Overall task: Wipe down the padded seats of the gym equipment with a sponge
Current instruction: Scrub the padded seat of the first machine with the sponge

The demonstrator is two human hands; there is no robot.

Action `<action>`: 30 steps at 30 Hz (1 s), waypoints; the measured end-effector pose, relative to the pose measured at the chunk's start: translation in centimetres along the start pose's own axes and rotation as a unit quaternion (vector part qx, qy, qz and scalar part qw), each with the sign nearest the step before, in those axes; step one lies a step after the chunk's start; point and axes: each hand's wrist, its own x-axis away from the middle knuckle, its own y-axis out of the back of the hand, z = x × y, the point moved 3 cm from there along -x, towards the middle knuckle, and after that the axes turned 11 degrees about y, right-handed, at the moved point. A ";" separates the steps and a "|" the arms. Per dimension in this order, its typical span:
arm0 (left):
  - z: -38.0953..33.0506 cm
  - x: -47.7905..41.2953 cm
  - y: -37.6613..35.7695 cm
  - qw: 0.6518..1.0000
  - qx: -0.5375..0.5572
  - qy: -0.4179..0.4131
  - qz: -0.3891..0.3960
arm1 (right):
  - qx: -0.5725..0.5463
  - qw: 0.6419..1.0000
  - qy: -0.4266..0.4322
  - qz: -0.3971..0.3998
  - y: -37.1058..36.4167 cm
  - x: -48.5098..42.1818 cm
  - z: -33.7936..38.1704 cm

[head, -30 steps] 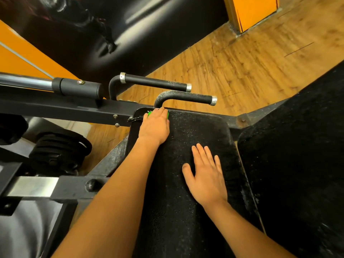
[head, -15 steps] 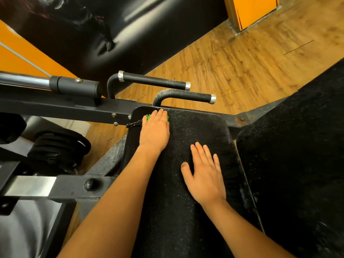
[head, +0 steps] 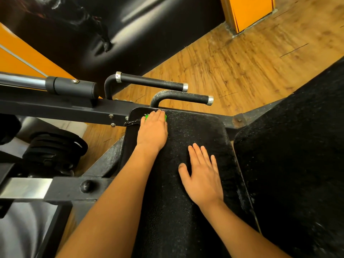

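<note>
A long black padded seat [head: 197,131] runs from the bottom of the view toward two handles. At its far left corner my left hand [head: 152,131] presses flat, fingers straight, on a green sponge [head: 147,116]; only green edges show beside the fingers. My right hand [head: 202,174] lies flat on the middle of the seat, fingers straight and spread a little, holding nothing. The pad's surface looks speckled.
Two black handles with metal caps [head: 150,83] [head: 182,98] stick out just beyond the seat's far end. A second black pad [head: 294,155] rises at the right. Black frame bars [head: 61,108] and weight plates [head: 54,151] stand left. Wooden floor [head: 232,58] lies beyond.
My left hand with the sponge has crept slightly farther toward the seat's far left corner. The right hand has stayed in place.
</note>
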 end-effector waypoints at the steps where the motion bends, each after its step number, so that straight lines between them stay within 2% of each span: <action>1: 0.0 0.6 0.1 1.000 -0.003 0.004 0.001 | 0.000 1.000 -0.001 0.001 0.0 0.0 0.0; 7: 0.0 2.9 -0.2 1.000 -0.013 0.021 -0.003 | 0.004 1.000 -0.004 0.006 0.3 0.1 0.2; 21: -0.3 -0.8 0.1 1.000 -0.015 0.011 0.013 | 0.000 1.000 0.004 -0.011 0.0 -0.1 -0.1; 30: 0.0 3.7 0.1 0.999 -0.026 0.022 0.013 | 0.005 1.000 -0.003 0.001 0.1 0.0 -0.1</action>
